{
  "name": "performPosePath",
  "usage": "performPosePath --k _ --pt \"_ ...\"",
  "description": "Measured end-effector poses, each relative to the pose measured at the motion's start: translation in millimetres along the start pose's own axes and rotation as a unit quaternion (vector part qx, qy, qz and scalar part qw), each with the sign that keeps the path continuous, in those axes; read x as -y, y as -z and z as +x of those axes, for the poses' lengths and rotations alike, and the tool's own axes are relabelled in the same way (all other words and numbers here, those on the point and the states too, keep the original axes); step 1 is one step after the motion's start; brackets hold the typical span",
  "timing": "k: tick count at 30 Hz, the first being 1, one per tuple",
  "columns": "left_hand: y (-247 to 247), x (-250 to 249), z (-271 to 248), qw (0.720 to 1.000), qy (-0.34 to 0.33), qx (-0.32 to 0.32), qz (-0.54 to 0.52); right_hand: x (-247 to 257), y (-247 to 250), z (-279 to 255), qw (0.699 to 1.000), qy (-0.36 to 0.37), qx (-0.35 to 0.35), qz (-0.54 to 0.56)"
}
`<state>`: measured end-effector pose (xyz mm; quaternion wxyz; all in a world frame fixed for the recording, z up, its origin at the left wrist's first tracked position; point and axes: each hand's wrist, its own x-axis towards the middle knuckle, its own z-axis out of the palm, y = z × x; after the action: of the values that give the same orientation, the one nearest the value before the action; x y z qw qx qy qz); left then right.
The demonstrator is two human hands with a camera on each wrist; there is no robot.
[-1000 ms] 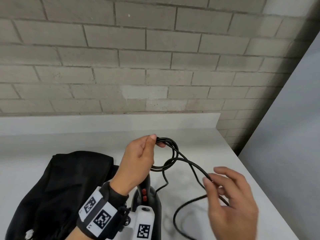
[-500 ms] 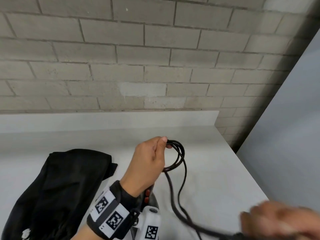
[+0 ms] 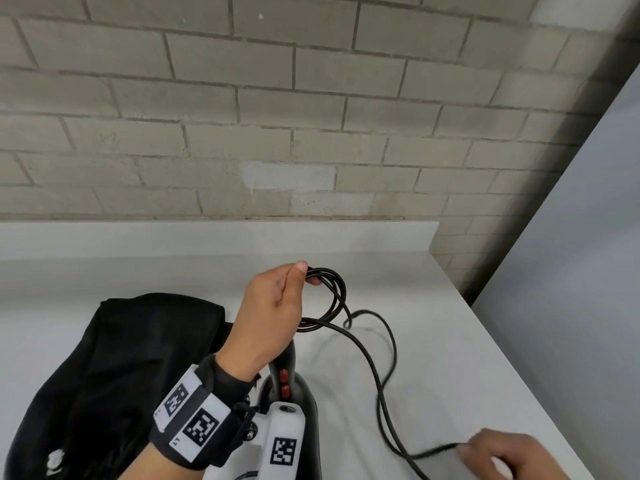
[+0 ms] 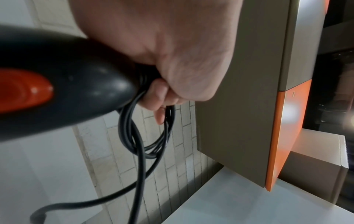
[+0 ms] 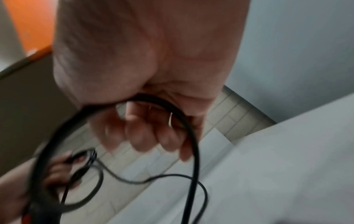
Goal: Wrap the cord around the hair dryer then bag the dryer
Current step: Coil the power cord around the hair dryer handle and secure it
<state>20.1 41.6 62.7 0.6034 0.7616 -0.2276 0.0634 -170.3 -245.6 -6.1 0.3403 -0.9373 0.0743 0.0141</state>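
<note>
My left hand (image 3: 273,313) grips the handle of a black hair dryer (image 3: 291,386) with red switches and pinches several small loops of its black cord (image 3: 332,296) at the handle's end. In the left wrist view the dryer handle (image 4: 63,84) and the cord loops (image 4: 145,136) sit under my curled fingers. From the loops the loose cord (image 3: 377,382) trails down over the white counter to my right hand (image 3: 498,455) at the lower right, which grips it. The right wrist view shows the cord (image 5: 184,121) running through my curled fingers. A black bag (image 3: 114,368) lies at the left.
The white counter (image 3: 450,358) ends at a low white backsplash (image 3: 207,237) under a grey brick wall. A grey panel (image 3: 571,271) borders the counter's right edge. An orange-edged cabinet (image 4: 277,136) hangs above the counter.
My right hand has slid along the cord, down and to the right toward me, pulling a longer length out. The left hand kept its hold on the loops and handle.
</note>
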Motion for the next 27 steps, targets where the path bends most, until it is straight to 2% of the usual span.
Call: performPosePath --k 1,3,4,5,7,9,12,14,19,23,25,27 --pt "0 -1 0 1.000 0.002 0.002 -0.002 8 -2 -11 0.998 0.055 0.023 -0.002" --pt "0 -2 -1 1.000 0.009 0.005 -0.006 40 -6 -4 0.990 0.074 0.096 -0.068" --pt "0 -2 -1 1.000 0.012 0.007 -0.005 48 -13 1 0.990 0.090 0.093 -0.052" --pt "0 -2 -2 1.000 0.012 0.011 -0.003 56 -18 6 0.989 0.136 0.047 -0.032" --pt "-2 -5 -4 1.000 0.006 0.020 0.001 87 -22 12 0.986 0.156 -0.053 0.032" --pt "-5 -7 -6 1.000 0.001 0.025 0.003 121 -33 26 0.974 0.187 -0.123 0.027" --pt "-9 -11 -8 0.999 -0.003 0.034 0.007 148 -49 51 0.975 0.171 -0.133 -0.040" --pt "-10 -13 -9 0.999 -0.005 0.037 0.014 155 -56 63 0.974 0.173 -0.144 -0.026" --pt "-2 -7 -4 1.000 -0.010 0.008 0.015 150 -43 48 0.966 0.180 -0.143 0.116" --pt "5 2 -1 0.999 0.023 0.004 -0.049 111 -15 14 0.930 0.145 -0.164 0.296" --pt "4 2 -2 0.999 0.015 0.010 -0.044 86 -7 -2 0.912 0.139 -0.205 0.328" --pt "4 3 -1 0.999 0.010 0.009 -0.040 65 -4 -16 0.910 0.145 -0.230 0.312"
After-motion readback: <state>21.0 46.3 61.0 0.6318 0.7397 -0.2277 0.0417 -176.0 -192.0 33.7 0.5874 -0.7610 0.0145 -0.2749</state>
